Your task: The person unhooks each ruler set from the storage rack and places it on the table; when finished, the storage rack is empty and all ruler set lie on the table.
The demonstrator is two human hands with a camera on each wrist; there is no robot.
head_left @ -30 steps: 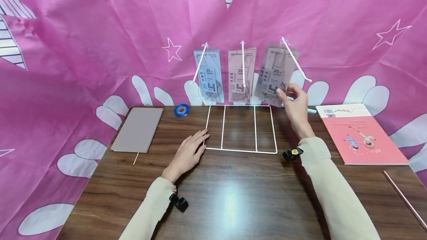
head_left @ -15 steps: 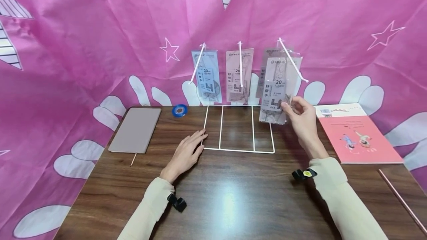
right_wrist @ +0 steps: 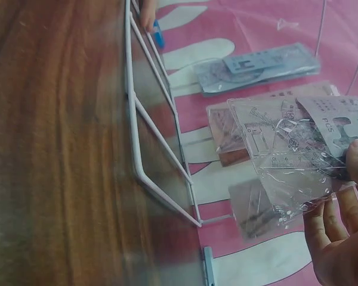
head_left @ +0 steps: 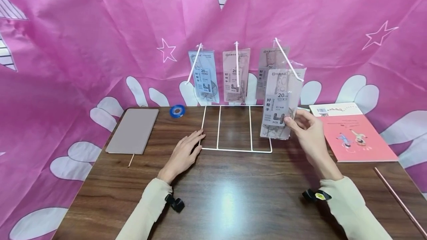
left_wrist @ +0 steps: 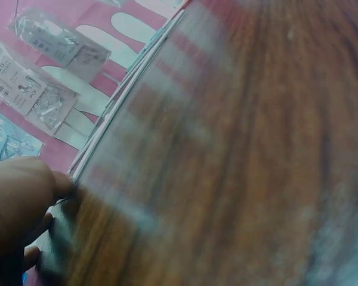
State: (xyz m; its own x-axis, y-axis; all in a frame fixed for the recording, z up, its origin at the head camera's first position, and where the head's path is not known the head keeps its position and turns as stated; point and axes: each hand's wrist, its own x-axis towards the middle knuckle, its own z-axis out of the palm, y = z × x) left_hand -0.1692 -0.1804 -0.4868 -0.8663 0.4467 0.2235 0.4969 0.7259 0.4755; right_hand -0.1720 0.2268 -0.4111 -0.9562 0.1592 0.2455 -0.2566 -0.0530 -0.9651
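Note:
In the head view my right hand (head_left: pixel 311 136) pinches the lower right edge of a clear ruler set packet (head_left: pixel 278 103), thumb in front. The prong of a white hook (head_left: pixel 286 59) overlaps the packet's top, its tip near the upper right corner. Printed ruler scales and a protractor show through the plastic packet (right_wrist: pixel 280 155) in the right wrist view. Behind it hangs another grey packet (head_left: pixel 267 58). My left hand (head_left: pixel 182 155) rests on the table with fingers extended, fingertips at the left side of a white wire rack (head_left: pixel 235 150).
A pink packet (head_left: pixel 230 62) and a blue packet (head_left: pixel 201 62) hang from hooks to the left. Blue tape (head_left: pixel 172 111) and a grey notebook (head_left: pixel 132 130) lie at left. On the right are a red book (head_left: pixel 360 136) and a pinkish rod (head_left: pixel 397 197).
My right hand has drawn the front packet forward and down along the hook's prong, parting it from the grey one behind. The left hand stays by the rack.

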